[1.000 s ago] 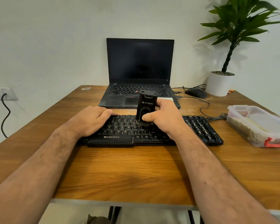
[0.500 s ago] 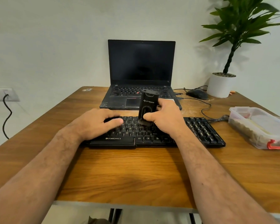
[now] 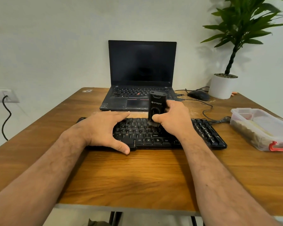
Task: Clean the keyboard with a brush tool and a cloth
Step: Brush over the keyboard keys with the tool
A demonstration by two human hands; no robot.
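At the far left a wall socket (image 3: 2, 95) has a black cord (image 3: 6, 118) hanging from it. Your left hand (image 3: 104, 129) lies over the left part of the keyboard (image 3: 203, 132), fingers (image 3: 119, 114) nearly straight along the far edge and thumb at the near edge on the bench (image 3: 137, 176), steadying the board without curling round anything. The keyboard lies across the middle of the bench, just in front of the open, dark-screened laptop (image 3: 140, 75).

Your right hand (image 3: 173, 123) grips the brush tool (image 3: 157, 106) upright, thumb across its front and the other fingers wrapped behind, with the bristles down on the keys right of centre. So this looks like the brushing step; no cloth is visible. Next, I'd judge, you sweep the bristles on along the rows towards the number pad, pressing lightly so debris lifts out, with the left hand pinning the board.

The tool's body seems to read "STRIFF". Legible keys include "Alt", "Ctrl" and "Shift".

Farther right sit a mouse (image 3: 198, 95), a potted plant (image 3: 224, 85) and a lidded plastic box (image 3: 260, 128) with a red clasp.
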